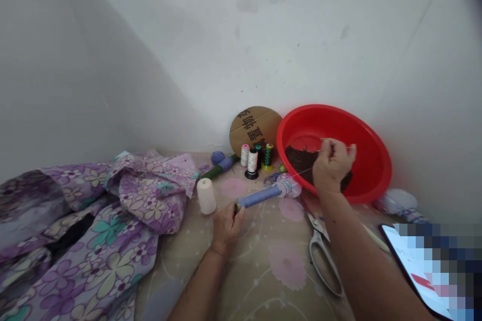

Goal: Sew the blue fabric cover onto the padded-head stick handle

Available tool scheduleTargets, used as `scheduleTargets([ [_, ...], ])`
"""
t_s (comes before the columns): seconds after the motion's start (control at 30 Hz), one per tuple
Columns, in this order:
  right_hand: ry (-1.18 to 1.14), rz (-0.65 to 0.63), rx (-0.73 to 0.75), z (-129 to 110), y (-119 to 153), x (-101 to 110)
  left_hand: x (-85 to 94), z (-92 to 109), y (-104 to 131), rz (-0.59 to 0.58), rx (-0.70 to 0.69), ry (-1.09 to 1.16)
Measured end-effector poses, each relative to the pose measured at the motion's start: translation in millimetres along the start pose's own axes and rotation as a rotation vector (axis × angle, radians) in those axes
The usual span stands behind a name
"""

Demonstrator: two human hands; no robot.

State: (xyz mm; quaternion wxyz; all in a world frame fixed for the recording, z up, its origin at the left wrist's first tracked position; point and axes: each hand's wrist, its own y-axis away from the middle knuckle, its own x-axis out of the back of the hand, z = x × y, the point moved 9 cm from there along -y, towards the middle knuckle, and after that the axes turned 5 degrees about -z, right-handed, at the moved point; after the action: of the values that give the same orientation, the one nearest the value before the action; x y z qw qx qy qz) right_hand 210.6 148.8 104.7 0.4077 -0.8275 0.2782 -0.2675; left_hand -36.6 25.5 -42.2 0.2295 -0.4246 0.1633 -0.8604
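My left hand (227, 225) is closed round the near end of a stick wrapped in blue (259, 197). The stick's far end carries a rounded head bound in pale patterned cloth (289, 185). From that head a thin thread (303, 171) runs taut up to my right hand (332, 164), which is raised in front of the red basin with its fingers pinched on the thread. Whether those fingers also hold a needle is too small to tell. A cone of white thread (207, 196) stands just beyond my left hand.
Several thread spools (252, 161) stand before a cardboard disc (254, 128). The red basin (371, 140) holds dark brown material (301, 159). Scissors (320, 251) lie near my right forearm, a phone (410, 266) farther right. Floral fabric (113, 230) is heaped at the left.
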Motion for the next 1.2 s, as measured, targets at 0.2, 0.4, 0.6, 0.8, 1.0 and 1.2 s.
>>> scheduleTargets([
  [0.2,0.109,0.134,-0.011,20.2,-8.3,20.5,0.4,-1.8,-0.3,0.007,0.017,0.022],
  [0.4,-0.312,-0.798,0.161,-44.8,69.5,-75.4,-1.3,-1.7,0.1,-0.002,0.004,0.024],
  [0.6,-0.457,-1.177,0.227,-79.1,138.9,-113.7,-3.0,-3.4,0.5,-0.011,0.003,0.014],
  [0.8,-0.562,-1.229,0.173,-79.1,151.5,-126.0,-4.3,-4.1,-0.8,-0.022,-0.006,0.054],
  [1.0,-0.576,-0.948,0.166,-86.3,124.8,-106.6,-3.7,-3.4,0.5,-0.018,-0.003,0.037],
  [1.2,-0.488,-0.775,0.201,-86.3,110.8,-95.9,-3.5,-2.4,0.8,-0.021,-0.009,0.029],
])
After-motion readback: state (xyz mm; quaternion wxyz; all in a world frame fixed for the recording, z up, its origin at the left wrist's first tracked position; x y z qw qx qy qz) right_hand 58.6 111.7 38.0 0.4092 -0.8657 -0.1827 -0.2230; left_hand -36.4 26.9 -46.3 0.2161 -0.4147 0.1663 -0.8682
